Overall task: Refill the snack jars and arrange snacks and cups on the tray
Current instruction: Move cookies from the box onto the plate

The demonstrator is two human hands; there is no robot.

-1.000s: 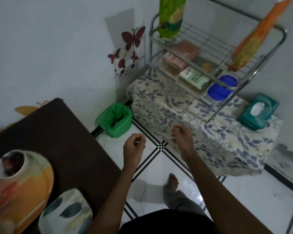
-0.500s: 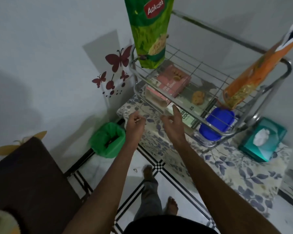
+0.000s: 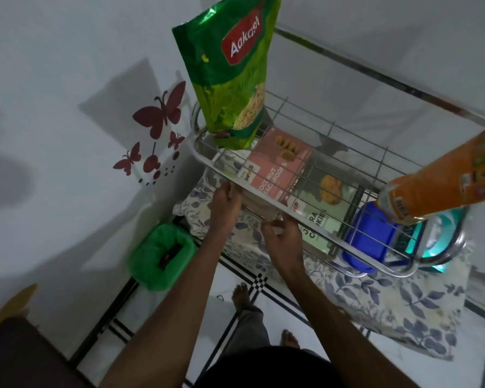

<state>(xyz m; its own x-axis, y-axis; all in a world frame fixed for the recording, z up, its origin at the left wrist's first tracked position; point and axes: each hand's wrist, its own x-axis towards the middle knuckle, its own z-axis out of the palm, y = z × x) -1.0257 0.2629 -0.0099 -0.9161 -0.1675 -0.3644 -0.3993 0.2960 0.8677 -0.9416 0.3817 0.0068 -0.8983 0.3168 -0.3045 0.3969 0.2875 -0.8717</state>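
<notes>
Both hands reached under the wire rack (image 3: 263,189): left hand (image 3: 226,198) and right hand (image 3: 284,239) clasped the pink box's (image 3: 277,166) near ends.

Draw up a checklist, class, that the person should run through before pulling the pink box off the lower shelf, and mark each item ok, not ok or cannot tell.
1. Both hands at the box: ok. The left hand and the right hand are at the near end of the pink box, under the rack rail.
2. Firm grip: cannot tell. The fingertips are hidden by the rail.
3. Path toward the person free: cannot tell. The rail hides the shelf's front.
4. Green pouch steady: cannot tell. It stands on the upper shelf right above the box.
5. Green-white box clear: cannot tell. It lies close beside the pink one.
</notes>
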